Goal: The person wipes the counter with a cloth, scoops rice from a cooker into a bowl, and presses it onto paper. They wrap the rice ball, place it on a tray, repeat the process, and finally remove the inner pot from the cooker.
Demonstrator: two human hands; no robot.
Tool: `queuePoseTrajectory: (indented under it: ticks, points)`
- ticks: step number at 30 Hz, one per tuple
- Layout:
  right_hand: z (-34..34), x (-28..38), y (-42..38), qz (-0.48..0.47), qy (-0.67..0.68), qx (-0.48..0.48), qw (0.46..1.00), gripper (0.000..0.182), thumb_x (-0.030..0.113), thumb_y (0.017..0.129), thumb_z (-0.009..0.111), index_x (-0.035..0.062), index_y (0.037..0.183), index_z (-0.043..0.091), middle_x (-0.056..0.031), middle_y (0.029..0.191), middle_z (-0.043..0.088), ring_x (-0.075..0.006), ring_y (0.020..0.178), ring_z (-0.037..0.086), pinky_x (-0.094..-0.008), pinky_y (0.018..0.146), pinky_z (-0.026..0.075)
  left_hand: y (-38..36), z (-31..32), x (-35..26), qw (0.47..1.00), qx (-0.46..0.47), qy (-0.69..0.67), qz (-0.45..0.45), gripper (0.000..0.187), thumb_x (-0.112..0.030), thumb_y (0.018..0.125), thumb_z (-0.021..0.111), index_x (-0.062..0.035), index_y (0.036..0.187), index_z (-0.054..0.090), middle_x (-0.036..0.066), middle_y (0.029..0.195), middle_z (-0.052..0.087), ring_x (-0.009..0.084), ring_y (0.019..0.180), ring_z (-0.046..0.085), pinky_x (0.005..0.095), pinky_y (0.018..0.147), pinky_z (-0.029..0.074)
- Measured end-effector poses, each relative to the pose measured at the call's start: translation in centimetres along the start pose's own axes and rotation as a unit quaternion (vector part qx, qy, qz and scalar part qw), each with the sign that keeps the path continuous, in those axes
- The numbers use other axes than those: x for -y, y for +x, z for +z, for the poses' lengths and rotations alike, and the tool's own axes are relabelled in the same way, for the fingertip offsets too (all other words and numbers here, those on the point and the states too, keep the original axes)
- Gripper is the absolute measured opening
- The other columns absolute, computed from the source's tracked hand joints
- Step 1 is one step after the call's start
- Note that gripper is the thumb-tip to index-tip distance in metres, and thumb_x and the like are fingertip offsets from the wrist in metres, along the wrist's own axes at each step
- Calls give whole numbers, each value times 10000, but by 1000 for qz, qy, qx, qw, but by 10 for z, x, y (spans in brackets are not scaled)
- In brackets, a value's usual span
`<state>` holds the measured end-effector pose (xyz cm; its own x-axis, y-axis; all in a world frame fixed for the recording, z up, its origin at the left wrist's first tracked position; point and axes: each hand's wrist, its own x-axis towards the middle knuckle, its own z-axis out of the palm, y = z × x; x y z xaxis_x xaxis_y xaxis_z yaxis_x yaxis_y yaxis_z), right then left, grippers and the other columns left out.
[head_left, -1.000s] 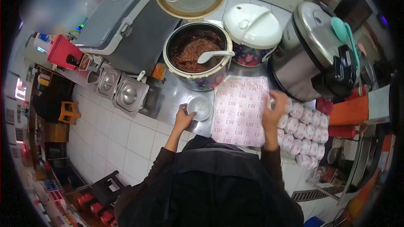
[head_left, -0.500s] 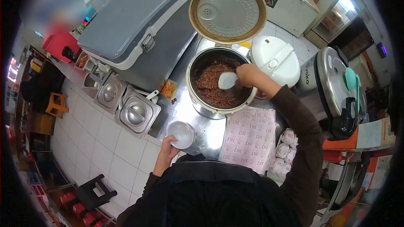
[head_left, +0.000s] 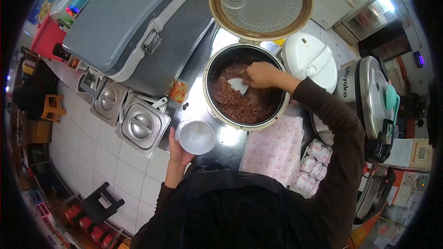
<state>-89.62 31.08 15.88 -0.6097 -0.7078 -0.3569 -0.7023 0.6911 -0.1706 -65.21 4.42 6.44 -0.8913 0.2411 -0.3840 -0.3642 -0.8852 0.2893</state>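
Observation:
My right hand [head_left: 264, 74] is closed on a white rice paddle [head_left: 237, 85], whose blade dips into reddish-brown rice [head_left: 242, 110]. The rice lies in the dark pot of an open rice cooker [head_left: 208, 103], whose round lid [head_left: 263, 7] stands raised behind it. In my left hand [head_left: 180, 156] is a translucent white bowl [head_left: 197, 137], with the thumb at its side and the fingers partly hidden under it. The bowl stays near the counter's front edge, left of the cooker, and no rice can be made out in it.
Printed wrapping paper [head_left: 272, 150] lies right of the bowl, beside several wrapped bundles [head_left: 314, 166]. A white-lidded container [head_left: 310, 60] and a steel Miyako cooker [head_left: 364, 92] stand to the right. At left are lidded steel pans [head_left: 143, 127] and a large grey cooler [head_left: 120, 23].
My right hand has moved slightly left and up in the pot, tilting the paddle blade. The left hand has shifted its grip lower on the bowl. The camera view has shifted somewhat.

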Motion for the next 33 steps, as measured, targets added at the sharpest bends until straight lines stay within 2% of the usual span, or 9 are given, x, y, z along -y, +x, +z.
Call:
queuePoseTrajectory:
  ticks: [4, 8, 11, 18, 26, 28, 30, 32, 33]
  points:
    - [21, 7, 7, -5, 154, 18, 988, 263, 308, 843, 589, 76, 909, 695, -171, 832, 660, -356, 781, 629, -419, 735, 489, -2, -1, 4, 997, -47, 41, 41, 673, -562, 922, 287, -55, 1359, 361, 169, 1351, 429, 331, 1236, 433, 496, 1037, 341]
    - [33, 11, 10, -92, 286, -45, 953, 312, 294, 853, 595, 0, 785, 675, -139, 652, 627, -228, 627, 617, -350, 636, 463, -9, 14, -2, 999, 8, -34, 42, 690, -584, 911, 306, -73, 1375, 338, 167, 1383, 390, 343, 1258, 404, 505, 1051, 321]
    - [16, 22, 9, -53, 327, 43, 943, 245, 253, 824, 616, 42, 922, 693, -162, 815, 671, -241, 721, 634, -343, 708, 466, -20, 33, -8, 994, 53, -45, 86, 600, -527, 922, 341, -72, 1307, 415, 161, 1296, 470, 349, 1175, 474, 502, 1013, 371]
    - [0, 15, -6, -38, 380, 15, 924, 293, 265, 844, 622, -24, 814, 656, -65, 603, 575, -121, 578, 522, -287, 567, 418, -29, 59, -40, 964, 71, 121, 224, 597, -468, 915, 423, -72, 1355, 350, 154, 1344, 424, 329, 1187, 468, 468, 997, 393]
    - [-52, 16, -47, 36, 353, -43, 934, 323, 283, 861, 608, -24, 762, 629, -13, 547, 493, -98, 507, 445, -266, 501, 382, 30, 160, -45, 812, -4, 462, 356, 658, -261, 751, 744, -71, 1270, 388, 128, 1178, 442, 268, 1093, 478, 384, 957, 380]
    - [-67, 21, -55, 31, 316, -58, 946, 300, 268, 846, 596, -23, 788, 645, -54, 551, 543, -131, 515, 506, -302, 509, 412, 47, 166, -31, 663, -46, 621, 415, 699, -288, 719, 768, -72, 1267, 392, 127, 1119, 449, 269, 1100, 447, 378, 964, 356]
    - [-90, 32, -63, 28, 258, -60, 964, 293, 262, 836, 587, -21, 800, 654, -89, 564, 576, -158, 527, 548, -325, 525, 434, 55, 179, -15, 661, -37, 619, 423, 714, -288, 704, 776, -50, 1249, 382, 157, 1149, 422, 282, 1095, 434, 388, 950, 352]
    - [-108, 45, -69, -2, 179, -60, 982, 239, 204, 785, 576, -26, 760, 634, -152, 606, 610, -251, 562, 598, -379, 563, 455, 68, 182, 0, 657, -25, 609, 444, 711, -303, 712, 771, -43, 1239, 371, 169, 1164, 404, 294, 1096, 431, 393, 954, 349]
    - [-111, 48, -70, -26, 140, -61, 988, 233, 189, 776, 575, -31, 707, 606, -149, 592, 600, -259, 550, 588, -385, 559, 446, 74, 180, 6, 693, -6, 579, 430, 715, -314, 730, 760, -46, 1236, 332, 184, 1178, 386, 301, 1111, 424, 394, 961, 345]
